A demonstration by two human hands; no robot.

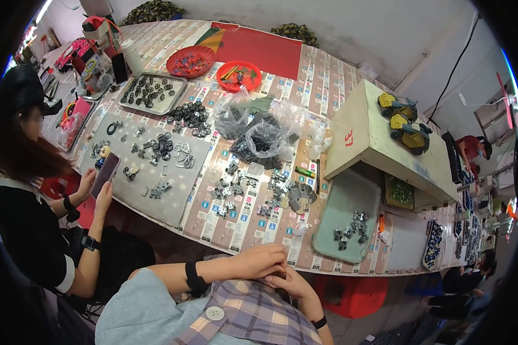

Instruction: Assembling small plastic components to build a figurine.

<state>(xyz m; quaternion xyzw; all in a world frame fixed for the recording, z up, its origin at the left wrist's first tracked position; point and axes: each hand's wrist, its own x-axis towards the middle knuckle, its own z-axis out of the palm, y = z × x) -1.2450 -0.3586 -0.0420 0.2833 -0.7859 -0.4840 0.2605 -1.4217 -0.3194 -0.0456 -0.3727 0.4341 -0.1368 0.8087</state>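
One head-worn fisheye looks steeply down, close over the hands; the long table (253, 230) stretches ahead.

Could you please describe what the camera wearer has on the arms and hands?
The left hand is bare, with a black band around the wrist and a light grey-blue sleeve covering the arm above it. The right hand is also bare, with a thinner black band at its wrist. No gloves or rings can be seen.
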